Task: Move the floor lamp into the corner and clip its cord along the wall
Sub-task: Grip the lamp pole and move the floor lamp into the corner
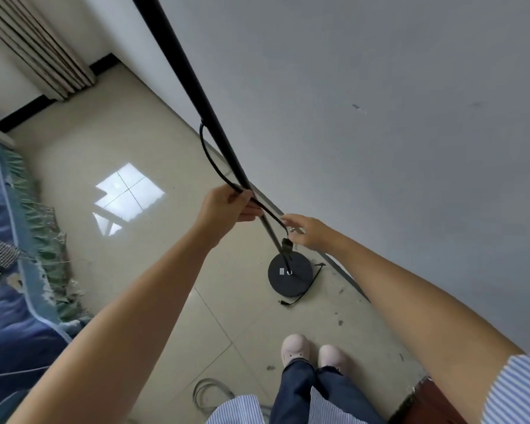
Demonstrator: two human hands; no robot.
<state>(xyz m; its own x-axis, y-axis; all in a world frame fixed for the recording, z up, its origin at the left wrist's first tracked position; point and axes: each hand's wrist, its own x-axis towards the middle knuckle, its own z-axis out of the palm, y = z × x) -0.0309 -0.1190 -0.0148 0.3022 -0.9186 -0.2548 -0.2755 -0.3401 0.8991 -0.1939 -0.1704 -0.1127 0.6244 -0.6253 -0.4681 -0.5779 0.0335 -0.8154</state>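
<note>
Mid-frame, left hand pinches limp cord against lamp pole; right hand open beside it. Base looks heavy: grip pole low.

Two hands on the floor lamp's cord beside the wall

At frame centre the left hand pinches the black cord against the lamp pole; the right hand, fingers loose, touches the cord lower down, above the round base on the tiled floor.

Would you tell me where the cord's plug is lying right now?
The plug lies on the tiled floor, just in front of the lamp base, near the wall.
</note>
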